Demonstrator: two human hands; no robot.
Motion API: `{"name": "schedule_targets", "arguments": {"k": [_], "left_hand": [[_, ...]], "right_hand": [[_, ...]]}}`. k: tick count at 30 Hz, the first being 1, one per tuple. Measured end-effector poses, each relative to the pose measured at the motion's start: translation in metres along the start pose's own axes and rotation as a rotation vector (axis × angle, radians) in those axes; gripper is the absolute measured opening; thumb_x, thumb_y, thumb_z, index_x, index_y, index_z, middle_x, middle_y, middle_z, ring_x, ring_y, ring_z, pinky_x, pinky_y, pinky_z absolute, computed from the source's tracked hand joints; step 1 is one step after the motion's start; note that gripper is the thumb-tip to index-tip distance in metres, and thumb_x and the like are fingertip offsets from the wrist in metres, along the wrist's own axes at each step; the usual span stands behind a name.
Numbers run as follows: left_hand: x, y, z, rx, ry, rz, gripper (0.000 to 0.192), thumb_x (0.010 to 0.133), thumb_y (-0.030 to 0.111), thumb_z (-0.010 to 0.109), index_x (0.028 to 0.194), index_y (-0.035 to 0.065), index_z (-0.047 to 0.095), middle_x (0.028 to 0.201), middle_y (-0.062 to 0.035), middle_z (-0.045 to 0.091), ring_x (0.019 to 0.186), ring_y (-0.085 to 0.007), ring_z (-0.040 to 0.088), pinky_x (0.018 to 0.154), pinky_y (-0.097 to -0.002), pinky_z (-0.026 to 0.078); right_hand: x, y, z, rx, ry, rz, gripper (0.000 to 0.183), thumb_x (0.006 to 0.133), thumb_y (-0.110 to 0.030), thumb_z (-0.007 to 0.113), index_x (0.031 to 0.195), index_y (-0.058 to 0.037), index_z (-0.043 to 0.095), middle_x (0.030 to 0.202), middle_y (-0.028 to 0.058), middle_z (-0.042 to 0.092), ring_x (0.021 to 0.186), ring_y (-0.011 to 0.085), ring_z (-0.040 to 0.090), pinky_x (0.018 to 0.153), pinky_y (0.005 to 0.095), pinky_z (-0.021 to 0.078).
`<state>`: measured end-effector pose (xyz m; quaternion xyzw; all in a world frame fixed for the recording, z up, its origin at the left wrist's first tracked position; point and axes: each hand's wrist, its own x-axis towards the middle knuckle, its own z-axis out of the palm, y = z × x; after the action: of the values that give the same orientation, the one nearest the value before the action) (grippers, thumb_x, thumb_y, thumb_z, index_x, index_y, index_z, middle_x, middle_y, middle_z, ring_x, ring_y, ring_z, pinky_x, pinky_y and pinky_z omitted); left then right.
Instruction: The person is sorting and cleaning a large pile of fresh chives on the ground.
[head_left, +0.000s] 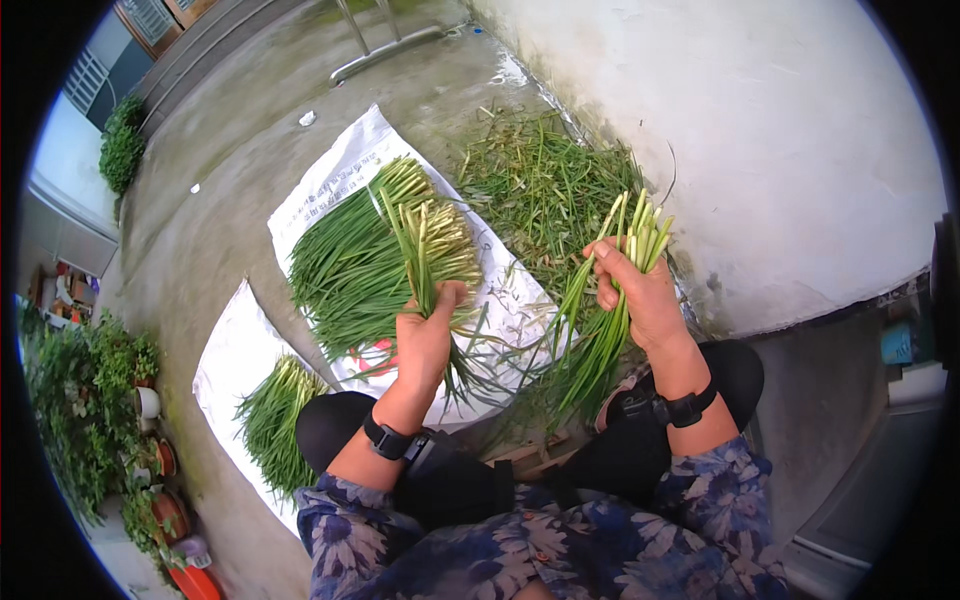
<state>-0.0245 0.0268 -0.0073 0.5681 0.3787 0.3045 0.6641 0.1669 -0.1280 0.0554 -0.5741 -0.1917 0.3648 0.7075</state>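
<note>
My left hand (429, 322) is closed around a small bunch of garlic chives (421, 262), pale stem ends up and green leaves hanging below the fist. In my right hand (637, 289) is a thicker chive bunch (600, 352), its whitish ends fanned above the fingers. The thumb and forefinger of that hand also pinch a few separate stalks (579, 296). Beyond my left hand, a large pile of chives (352, 262) lies in rows on a white woven sack (517, 300) bearing writing. A smaller chive pile (281, 424) rests on a second white sack (225, 360) by my left knee.
A heap of loose chive trimmings (547, 187) lies against the white wall (772, 150) at right. Potted plants (97, 397) line the left side. A metal stand (386, 52) is on the concrete floor (232, 195) at the top, and steps (195, 60) are at upper left.
</note>
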Motion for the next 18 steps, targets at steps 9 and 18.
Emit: {"name": "schedule_targets", "arguments": {"k": [9,18], "left_hand": [[-0.001,0.030,-0.006,-0.142,-0.378,-0.114,0.045,0.097,0.033,0.045,0.125,-0.0027,0.045,0.082,-0.0040,0.057,0.059,-0.0086,0.043,0.054,-0.0232,0.038],[-0.009,0.031,0.005,-0.566,-0.862,-0.468,0.067,0.097,0.049,0.030,0.136,-0.0049,0.033,0.099,-0.0135,0.062,0.068,-0.0142,0.046,0.060,-0.0266,0.040]], "right_hand": [[-0.002,-0.004,-0.006,-0.065,-0.004,-0.076,0.016,0.090,-0.019,0.056,0.091,-0.0033,0.058,0.077,0.0018,0.058,0.054,0.0071,0.048,0.049,0.0237,0.0396],[-0.012,0.003,0.027,-0.271,-0.245,-0.042,0.019,0.086,-0.018,0.065,0.092,-0.0009,0.062,0.074,-0.0007,0.058,0.068,0.0062,0.050,0.062,0.0218,0.0412]]}}
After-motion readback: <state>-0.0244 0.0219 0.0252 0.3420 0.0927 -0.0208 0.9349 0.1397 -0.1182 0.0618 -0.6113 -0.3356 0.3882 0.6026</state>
